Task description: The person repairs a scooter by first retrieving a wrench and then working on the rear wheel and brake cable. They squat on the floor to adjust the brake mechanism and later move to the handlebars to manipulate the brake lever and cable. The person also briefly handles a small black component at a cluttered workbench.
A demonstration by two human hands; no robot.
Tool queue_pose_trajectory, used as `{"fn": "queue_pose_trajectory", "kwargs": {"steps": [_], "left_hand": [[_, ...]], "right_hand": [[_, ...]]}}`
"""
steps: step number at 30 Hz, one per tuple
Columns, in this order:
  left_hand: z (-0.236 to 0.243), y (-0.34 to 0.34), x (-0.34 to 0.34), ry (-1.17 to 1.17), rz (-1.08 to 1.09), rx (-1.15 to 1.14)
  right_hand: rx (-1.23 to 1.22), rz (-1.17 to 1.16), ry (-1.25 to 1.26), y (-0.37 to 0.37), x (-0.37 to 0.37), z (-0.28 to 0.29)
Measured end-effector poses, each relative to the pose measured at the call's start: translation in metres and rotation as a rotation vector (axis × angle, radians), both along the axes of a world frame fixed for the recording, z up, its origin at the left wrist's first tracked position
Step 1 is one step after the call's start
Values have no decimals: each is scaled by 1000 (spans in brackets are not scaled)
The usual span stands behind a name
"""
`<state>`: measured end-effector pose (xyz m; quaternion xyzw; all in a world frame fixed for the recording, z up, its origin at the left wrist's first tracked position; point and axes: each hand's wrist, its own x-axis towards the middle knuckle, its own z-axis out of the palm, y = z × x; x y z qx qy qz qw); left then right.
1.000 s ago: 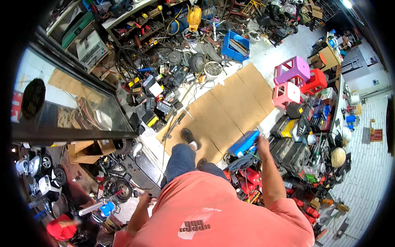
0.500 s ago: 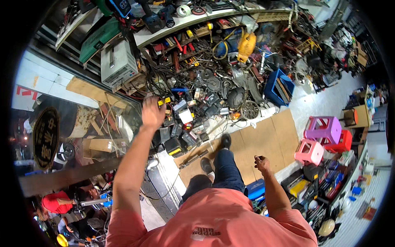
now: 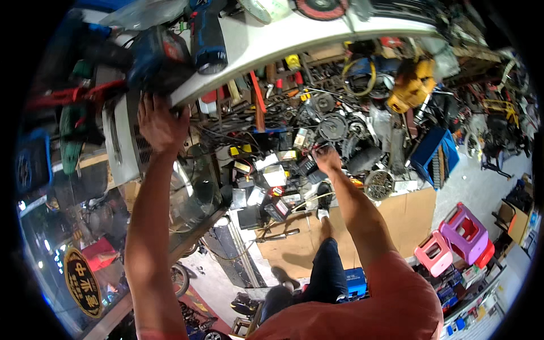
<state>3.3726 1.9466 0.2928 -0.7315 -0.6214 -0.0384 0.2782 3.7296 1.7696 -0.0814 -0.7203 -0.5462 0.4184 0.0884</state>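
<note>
My left hand (image 3: 162, 126) reaches up to the corner of the white shelf (image 3: 249, 48), its fingers stretched out. It overlaps a pale metal box (image 3: 120, 141) with a vent grille, just below a dark blue power tool (image 3: 158, 59); whether it touches either is hard to tell. Beside that tool stands a blue-and-black cordless drill (image 3: 207, 37). My right hand (image 3: 327, 161) is low over the heap of parts, fingers curled; what they hold, if anything, is hidden. Close to it are a round metal cover (image 3: 333, 127) and a black tyre-like piece (image 3: 364, 161).
Cardboard (image 3: 385, 218) covers the floor under my feet. A blue crate (image 3: 436, 157) stands right of the heap, with a purple stool (image 3: 463, 232) and a pink stool (image 3: 433, 253) farther right. A yellow machine casing (image 3: 412, 85) hangs over the heap. Glass with an oval sign (image 3: 83, 281) is at left.
I have leaned closer to the shelf. My left hand has moved up and left to its corner. My right hand has gone from beside my body out over the parts.
</note>
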Motion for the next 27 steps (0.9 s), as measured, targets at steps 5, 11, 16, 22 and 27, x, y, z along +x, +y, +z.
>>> {"fn": "queue_pose_trajectory", "kwargs": {"steps": [5, 11, 16, 22, 27], "left_hand": [[10, 13, 18, -65, -122, -54], [13, 28, 24, -44, -271, -80], [2, 12, 2, 26, -116, -12], [45, -20, 7, -33, 44, -51], [63, -64, 66, -274, -145, 136]], "right_hand": [[233, -167, -170, 169, -52, -49], [-62, 209, -350, 253, -68, -84], [105, 84, -305, 226, -77, -36], [188, 361, -65, 33, -97, 83], [139, 457, 93, -126, -72, 198]]}}
